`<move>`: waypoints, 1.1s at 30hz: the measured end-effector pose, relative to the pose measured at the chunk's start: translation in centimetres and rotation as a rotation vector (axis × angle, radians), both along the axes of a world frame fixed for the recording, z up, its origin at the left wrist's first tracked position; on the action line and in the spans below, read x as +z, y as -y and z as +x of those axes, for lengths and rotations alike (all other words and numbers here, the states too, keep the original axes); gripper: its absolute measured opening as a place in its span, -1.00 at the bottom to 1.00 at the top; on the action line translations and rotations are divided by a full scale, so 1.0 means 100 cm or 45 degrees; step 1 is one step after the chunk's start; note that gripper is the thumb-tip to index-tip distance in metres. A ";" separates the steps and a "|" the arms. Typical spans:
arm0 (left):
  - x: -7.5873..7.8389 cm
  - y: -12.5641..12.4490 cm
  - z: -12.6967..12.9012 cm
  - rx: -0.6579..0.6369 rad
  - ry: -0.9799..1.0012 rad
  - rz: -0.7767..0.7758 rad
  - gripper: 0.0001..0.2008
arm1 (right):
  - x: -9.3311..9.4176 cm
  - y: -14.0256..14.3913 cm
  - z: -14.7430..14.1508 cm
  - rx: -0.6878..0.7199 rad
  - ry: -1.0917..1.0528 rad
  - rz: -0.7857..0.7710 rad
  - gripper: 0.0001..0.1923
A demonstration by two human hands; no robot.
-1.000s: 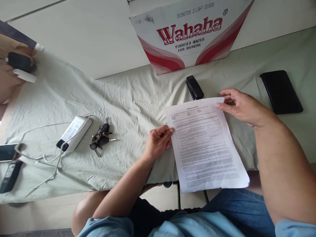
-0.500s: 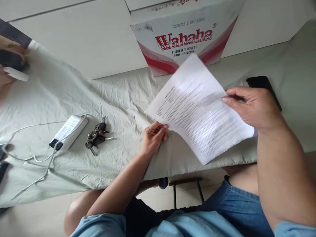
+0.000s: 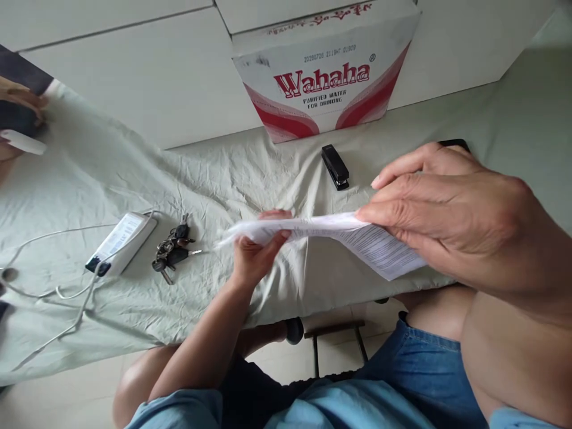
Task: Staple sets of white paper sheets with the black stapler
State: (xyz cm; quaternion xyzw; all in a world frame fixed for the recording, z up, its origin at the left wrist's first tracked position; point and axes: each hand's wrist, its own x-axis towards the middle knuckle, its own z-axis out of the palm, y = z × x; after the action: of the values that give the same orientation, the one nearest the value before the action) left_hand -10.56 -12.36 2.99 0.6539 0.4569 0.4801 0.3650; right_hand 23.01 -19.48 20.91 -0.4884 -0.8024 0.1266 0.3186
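Printed paper is held up between both hands, seen nearly edge-on, with one printed part hanging down toward me. My left hand pinches its left portion, thumb on the near side and fingers behind. At the right, my right hand grips the upper edge between thumb and fingers, raised close to the camera. How many sheets there are I cannot tell. Beyond the paper a black stapler lies on the cloth. Behind my right hand, only the top edge of a black phone shows.
A Wahaha water carton stands at the back against white panels. On the cloth-covered table lie a bunch of keys and a white power bank with a cable. Another person's hand is at the far left.
The paper has tipped from facing me to nearly edge-on, uncovering the stapler. My right hand has risen toward the camera, and my left hand has shifted slightly left.
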 end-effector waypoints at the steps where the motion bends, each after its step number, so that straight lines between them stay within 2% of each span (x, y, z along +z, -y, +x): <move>1: 0.006 0.002 0.003 0.079 0.038 -0.161 -0.58 | -0.002 -0.001 0.006 -0.031 -0.041 -0.114 -0.78; 2: 0.010 0.004 0.006 0.157 0.071 -0.257 -0.60 | -0.005 -0.002 0.015 -0.079 -0.084 -0.222 -0.80; 6: 0.005 0.004 0.021 0.322 0.202 -0.324 -0.58 | -0.043 -0.014 0.059 -0.446 -0.330 -0.619 -0.46; 8: -0.002 0.002 0.025 0.356 0.276 -0.333 -0.54 | -0.065 -0.020 0.069 -0.564 -0.611 -0.639 -0.39; 10: -0.007 0.000 0.026 0.393 0.363 -0.299 -0.49 | -0.080 -0.021 0.070 -0.550 -0.722 -0.709 -0.44; 12: -0.010 -0.001 0.023 0.381 0.405 -0.250 -0.48 | -0.082 -0.019 0.064 -0.544 -0.752 -0.640 -0.49; 14: -0.010 -0.003 0.017 0.273 0.350 -0.269 -0.50 | -0.078 -0.016 0.060 -0.542 -0.719 -0.629 -0.51; 17: -0.008 -0.007 0.009 0.018 0.143 -0.414 -0.47 | -0.073 -0.017 0.060 -0.503 -0.633 -0.863 -0.44; 19: -0.009 -0.009 0.007 -0.060 0.040 -0.456 -0.40 | -0.076 -0.019 0.062 -0.455 -0.609 -0.938 -0.36; 22: -0.011 -0.011 0.007 -0.064 0.004 -0.406 -0.38 | -0.083 -0.021 0.064 -0.428 -0.600 -0.924 -0.34; 25: -0.012 -0.010 0.006 -0.020 0.007 -0.344 -0.45 | -0.085 -0.021 0.069 -0.453 -0.610 -1.044 -0.46; 28: -0.008 -0.009 0.001 -0.035 -0.021 -0.437 -0.46 | -0.083 -0.023 0.078 -0.429 -0.595 -1.168 -0.55; 30: -0.002 -0.008 -0.002 -0.120 -0.024 -0.540 -0.42 | -0.084 -0.025 0.086 -0.503 -0.651 -1.117 -0.48; 33: 0.013 -0.009 -0.003 -0.374 -0.054 -0.660 -0.46 | -0.089 -0.027 0.095 -0.730 -0.781 -0.854 -0.35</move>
State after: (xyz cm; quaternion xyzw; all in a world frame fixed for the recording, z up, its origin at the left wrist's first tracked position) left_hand -10.89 -11.42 4.27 0.6078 0.4723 0.2757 0.5758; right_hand 32.51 -16.82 12.03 -0.7035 -0.4224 0.4207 0.3869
